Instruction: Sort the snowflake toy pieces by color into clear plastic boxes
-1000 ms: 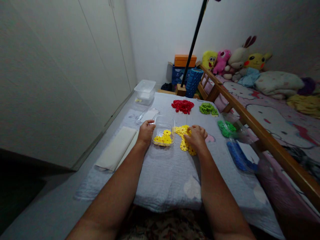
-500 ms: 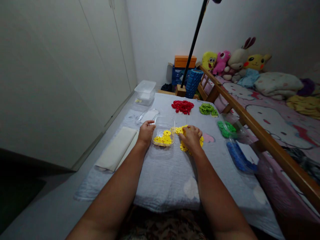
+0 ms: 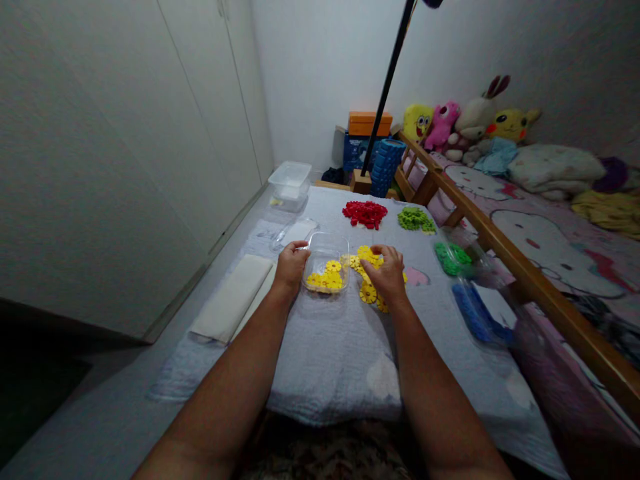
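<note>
head view: the left hand [image 3: 291, 261] is closed on the near left rim of a clear tub [image 3: 326, 248], thumb and fingers curled over the edge. the tub stands on the grey cloth [image 3: 330, 347], mid-table. the right hand [image 3: 387, 273] rests just right of it on the loose yellow pieces [image 3: 369, 293], fingers bent narrow with the tips together. whether they pinch a piece i cannot tell.

by the look of it the work is partway: a layer of yellow pieces lies in the tub, and a heap of about the same size lies outside, touching the right hand.

counts: two hands, one open tub, one lidded tub [image 3: 290, 181] far left. beyond lie one red heap [image 3: 365, 213] and one light green heap [image 3: 416, 218]; at the right, one dark green lot [image 3: 453, 258] and one blue lot [image 3: 475, 313]. single pieces are too small to count.
</note>
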Tool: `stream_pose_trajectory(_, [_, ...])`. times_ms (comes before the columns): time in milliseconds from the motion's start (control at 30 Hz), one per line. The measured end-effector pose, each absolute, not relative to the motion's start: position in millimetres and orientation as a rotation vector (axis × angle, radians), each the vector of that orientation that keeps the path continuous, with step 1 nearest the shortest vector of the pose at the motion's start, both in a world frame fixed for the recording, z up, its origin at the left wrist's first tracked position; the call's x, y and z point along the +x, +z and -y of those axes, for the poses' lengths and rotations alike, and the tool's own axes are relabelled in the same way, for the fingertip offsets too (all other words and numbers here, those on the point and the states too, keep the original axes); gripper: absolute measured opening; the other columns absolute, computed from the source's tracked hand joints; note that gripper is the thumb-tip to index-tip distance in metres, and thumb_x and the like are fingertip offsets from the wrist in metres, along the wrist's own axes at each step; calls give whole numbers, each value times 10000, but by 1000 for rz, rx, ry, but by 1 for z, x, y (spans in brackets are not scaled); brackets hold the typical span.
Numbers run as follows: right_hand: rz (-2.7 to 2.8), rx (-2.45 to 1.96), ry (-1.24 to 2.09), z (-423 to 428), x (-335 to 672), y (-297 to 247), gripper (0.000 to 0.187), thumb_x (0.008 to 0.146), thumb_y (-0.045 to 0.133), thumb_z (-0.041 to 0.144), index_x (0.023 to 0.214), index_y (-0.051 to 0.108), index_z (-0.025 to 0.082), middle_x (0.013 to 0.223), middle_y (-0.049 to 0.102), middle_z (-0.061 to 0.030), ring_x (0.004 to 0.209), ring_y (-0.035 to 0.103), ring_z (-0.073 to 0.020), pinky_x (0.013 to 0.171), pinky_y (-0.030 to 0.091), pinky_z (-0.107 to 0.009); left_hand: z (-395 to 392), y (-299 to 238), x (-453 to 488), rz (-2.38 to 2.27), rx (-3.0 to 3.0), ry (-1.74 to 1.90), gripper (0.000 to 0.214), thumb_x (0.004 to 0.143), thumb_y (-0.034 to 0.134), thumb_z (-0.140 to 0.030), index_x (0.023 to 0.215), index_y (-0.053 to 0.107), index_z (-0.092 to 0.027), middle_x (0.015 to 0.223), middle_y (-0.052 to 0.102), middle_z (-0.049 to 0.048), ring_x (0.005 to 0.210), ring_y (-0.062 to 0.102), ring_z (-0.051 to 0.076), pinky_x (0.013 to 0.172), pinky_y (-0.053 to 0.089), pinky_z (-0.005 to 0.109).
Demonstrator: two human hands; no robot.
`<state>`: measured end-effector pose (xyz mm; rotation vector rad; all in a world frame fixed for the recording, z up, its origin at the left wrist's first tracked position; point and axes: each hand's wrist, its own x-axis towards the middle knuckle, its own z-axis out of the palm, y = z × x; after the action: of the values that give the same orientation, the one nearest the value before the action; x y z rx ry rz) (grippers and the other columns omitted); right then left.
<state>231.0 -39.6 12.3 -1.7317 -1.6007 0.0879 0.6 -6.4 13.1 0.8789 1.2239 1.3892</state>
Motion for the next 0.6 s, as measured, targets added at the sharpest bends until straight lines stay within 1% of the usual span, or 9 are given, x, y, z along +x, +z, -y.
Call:
stream_pose_trajectory(100, [1697,-1545,173,43,222,17,337,809,677,287,1134,694,200,1061,699,-91,1060,582,-284,986,427,-419,6,13,1,-1235,887,1383,420,561,658,-281,962,656,-158,607,556,-50,524,459,116,506,325,230])
stream_pose_trajectory(200, [1796,-1490,222,49,208,19,336,823,653,267,1150,708,216,1072,703,-85,1078,575,-284,1008,419,-430,5,11,0,-1246,898,1385,424,563,656,-282,968,664,-157,616,560,-46,535,467,121,514,327,233])
stream_pose_trajectory(300, [1879,-1520,235,53,198,21,325,819,671,274,1136,729,235,1143,691,-88,1126,555,-291,1028,402,-441,5,9,0,-1259,908,1394,432,562,658,-286,974,669,-155,640,587,-33,556,487,128,525,339,237])
stream_pose_trajectory(400, [1932,-1606,246,55,192,22,310,798,707,289,1103,752,247,1226,662,-93,1179,530,-304,1040,390,-458,4,8,0,-1257,908,1397,444,561,662,-292,984,661,-157,634,580,-39,561,494,132,529,341,241])
stream_pose_trajectory(533, [1942,-1663,261,55,189,21,305,794,725,319,1087,763,244,1356,619,-104,1296,477,-331,1110,345,-497,4,8,0,-1240,903,1399,446,558,666,-300,982,648,-161,619,561,-50,558,492,133,533,343,243])
stream_pose_trajectory(600, [1939,-1638,261,55,190,20,304,806,725,335,1092,762,238,1402,601,-111,1333,459,-334,1131,336,-499,4,8,0,-1241,901,1400,444,554,665,-304,973,648,-160,618,564,-47,556,489,132,531,342,245])
